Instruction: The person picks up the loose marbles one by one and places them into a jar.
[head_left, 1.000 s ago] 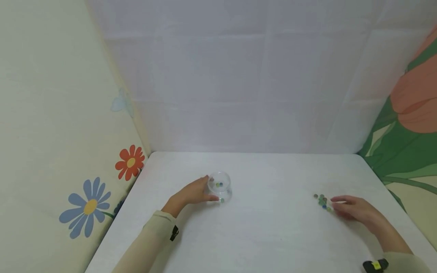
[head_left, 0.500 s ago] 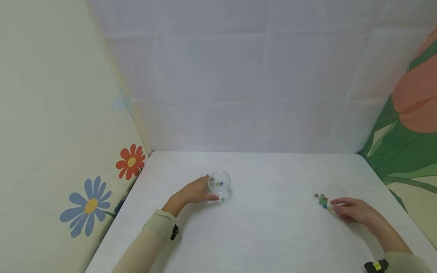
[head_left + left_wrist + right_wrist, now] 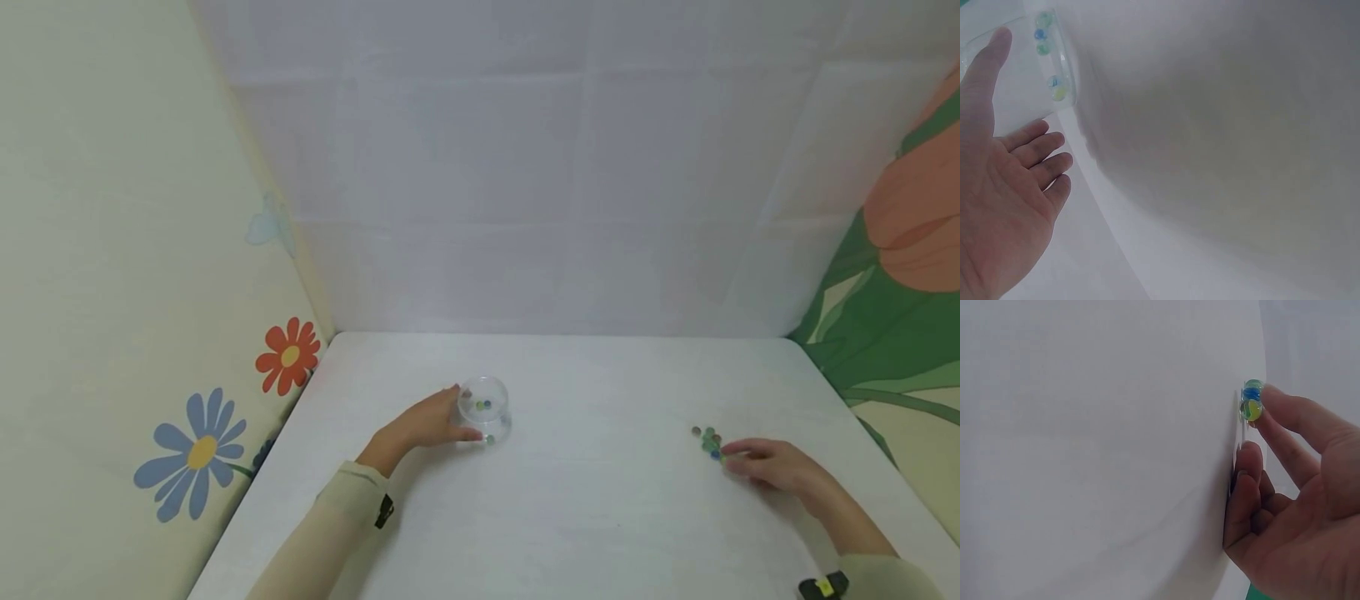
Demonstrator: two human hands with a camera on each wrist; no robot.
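My left hand (image 3: 427, 421) grips a clear round cup (image 3: 482, 400) on the white table, with the thumb on its near side. Several coloured glass marbles (image 3: 1044, 34) lie in the bottom of the cup. At the right of the table, my right hand (image 3: 776, 467) is at the near end of a small cluster of marbles (image 3: 708, 440). Its thumb and index fingertips pinch a yellow-green marble (image 3: 1250, 410), with a blue marble (image 3: 1252, 394) right beside it. The other fingers of that hand are curled low against the table.
The white table (image 3: 592, 500) spans the space between both hands. A white cloth backdrop (image 3: 525, 208) rises behind its far edge. Walls with painted flowers (image 3: 198, 454) stand at left and right.
My right hand has shifted slightly left toward the cluster, and its fingertips now partly cover the yellow-green marble. The left hand and the cup have stayed in place.
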